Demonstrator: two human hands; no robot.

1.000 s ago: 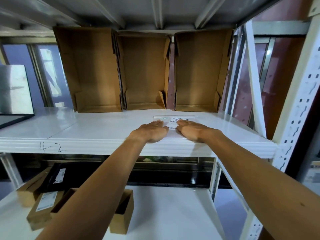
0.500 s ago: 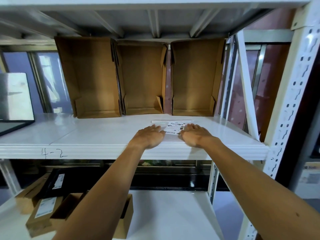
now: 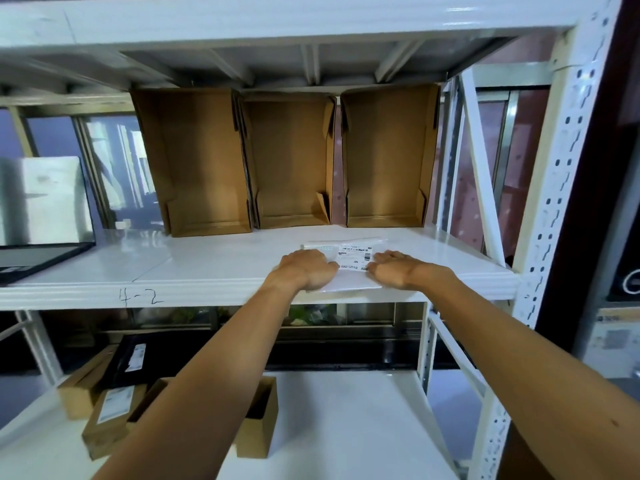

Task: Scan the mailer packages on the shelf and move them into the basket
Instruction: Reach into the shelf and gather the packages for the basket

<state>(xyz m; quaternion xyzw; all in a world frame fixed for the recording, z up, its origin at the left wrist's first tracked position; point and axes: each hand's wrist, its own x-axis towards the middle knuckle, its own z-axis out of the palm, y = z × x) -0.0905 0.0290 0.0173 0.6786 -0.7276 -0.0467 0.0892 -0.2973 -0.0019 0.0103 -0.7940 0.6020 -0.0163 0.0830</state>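
Both hands lie on one flat white plastic mailer package (image 3: pixel 350 285) with a printed barcode label, which sits on the white metal shelf (image 3: pixel 207 268) at its front lip. The near edge of the pkg reaches the lip, just above the handwritten "4-2" mark (image 3: pixel 140 296), which is well to the left of the left grip (image 3: pixel 304 271). The left grip is palm-down on the pkg's left end, fingers bent a little and tips pressing. The right grip (image 3: pixel 394 271) is palm-down on the right end, with its fingers (image 3: pixel 375 263) pointing inward over the label's edge. Neither grip is wrapped round the pkg, and I can't tell if a thumb is tucked under its edge. The label shows between the two grips. Just beyond the grips, at the back of the shelf, three open brown cardboard boxes stand on end side by side: left box (image 3: pixel 194 161), middle box (image 3: pixel 291 161), right box (image 3: pixel 384 154). Far left of the left grip lies a black-framed board (image 3: pixel 41 258). Below the left forearm, on the lower shelf level, are small brown labelled cartons (image 3: pixel 110 410) and a black mailer w/ white label (image 3: pixel 128 362). Right of the right grip rises a white perforated upright (image 3: pixel 554 202).
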